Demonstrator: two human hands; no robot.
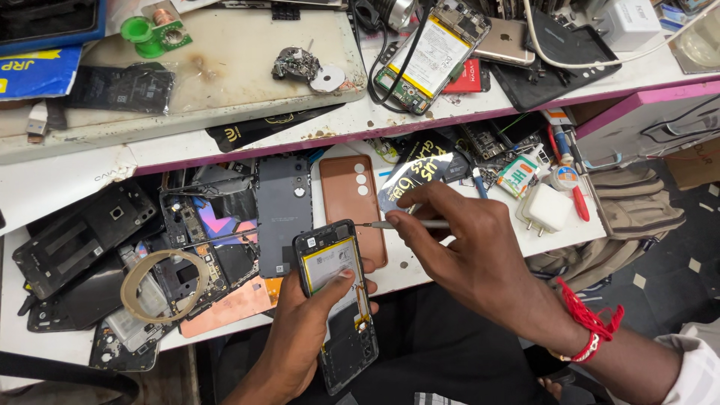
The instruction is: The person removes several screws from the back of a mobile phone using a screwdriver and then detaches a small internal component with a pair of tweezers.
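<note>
Opened smartphone [336, 300], back cover off, looks light, stiff and fragile; best gripped by its edges. Left hand [304, 334] clasps it just below the brown back cover [352, 202]; right hand [457, 244] pinches a screwdriver [401, 224] at its top edge.

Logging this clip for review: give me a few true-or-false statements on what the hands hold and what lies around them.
1. The left hand holds an opened phone with its battery showing. True.
2. The right hand holds a slim metal tool whose tip points at the opened phone's top edge. True.
3. The right wrist is bare. False: a red thread band is tied around it.
4. A white charger plug lies on the lower shelf to the right of the right hand. True.
5. The roll of tape sits on the upper shelf. False: it lies on the phone parts at lower left.
</note>
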